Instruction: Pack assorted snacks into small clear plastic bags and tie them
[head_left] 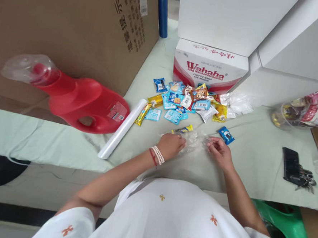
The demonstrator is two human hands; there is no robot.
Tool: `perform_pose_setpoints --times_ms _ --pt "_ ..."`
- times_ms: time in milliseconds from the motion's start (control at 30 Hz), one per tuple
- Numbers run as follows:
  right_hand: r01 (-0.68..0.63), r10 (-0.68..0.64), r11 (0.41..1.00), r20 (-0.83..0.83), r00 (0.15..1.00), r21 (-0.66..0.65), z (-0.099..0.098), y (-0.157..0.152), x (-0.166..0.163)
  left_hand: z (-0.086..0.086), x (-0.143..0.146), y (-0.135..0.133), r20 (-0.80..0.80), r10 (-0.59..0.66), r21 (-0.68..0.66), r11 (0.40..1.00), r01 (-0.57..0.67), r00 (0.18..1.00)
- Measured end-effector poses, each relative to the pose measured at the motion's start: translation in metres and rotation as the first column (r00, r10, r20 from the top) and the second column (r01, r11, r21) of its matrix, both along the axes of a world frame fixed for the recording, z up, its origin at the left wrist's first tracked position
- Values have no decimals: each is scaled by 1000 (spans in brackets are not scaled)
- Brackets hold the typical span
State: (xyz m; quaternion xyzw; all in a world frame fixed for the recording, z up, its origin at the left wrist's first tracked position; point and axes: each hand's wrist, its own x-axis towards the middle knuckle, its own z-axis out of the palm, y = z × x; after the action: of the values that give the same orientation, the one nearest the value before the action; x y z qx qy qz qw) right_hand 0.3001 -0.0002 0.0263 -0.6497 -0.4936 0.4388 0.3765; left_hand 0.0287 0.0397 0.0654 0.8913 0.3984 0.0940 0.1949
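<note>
A crumpled clear plastic bag point(193, 142) is stretched between my two hands, low over the table cloth. My left hand point(171, 145), with beads and a red cord at the wrist, is closed on the bag's left side. On the other side my right hand point(219, 151) pinches its right edge. Just beyond my left fingers lies a yellow-and-dark snack packet point(182, 129). A small blue packet point(226, 135) rests close behind my right hand. Farther back is a heap of wrapped snacks point(188, 98) in blue, yellow, white and brown.
A white Wahaba-type water carton point(210, 66) stands behind the heap. To the left are a red jug point(90, 100), a white roll point(122, 129) and a large brown box point(73, 27). At right lie a clear tub point(284, 116), a phone point(291, 164) and keys point(306, 180).
</note>
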Motion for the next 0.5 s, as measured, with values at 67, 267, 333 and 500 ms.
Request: perform_pose_setpoints --times_ms 67,267,333,500 --pt "46 -45 999 40 998 -16 -7 -4 16 -6 -5 -7 -95 -183 36 982 187 978" --pt "108 -92 993 288 953 -39 0 -17 55 -27 -40 -56 5 -215 37 976 215 977" --pt "131 -204 974 458 865 186 25 -18 50 -31 -38 -64 7 -36 -104 994 36 999" --pt "-599 435 755 479 762 267 79 -14 -4 -31 -12 -58 -253 198 -215 943 -255 947"
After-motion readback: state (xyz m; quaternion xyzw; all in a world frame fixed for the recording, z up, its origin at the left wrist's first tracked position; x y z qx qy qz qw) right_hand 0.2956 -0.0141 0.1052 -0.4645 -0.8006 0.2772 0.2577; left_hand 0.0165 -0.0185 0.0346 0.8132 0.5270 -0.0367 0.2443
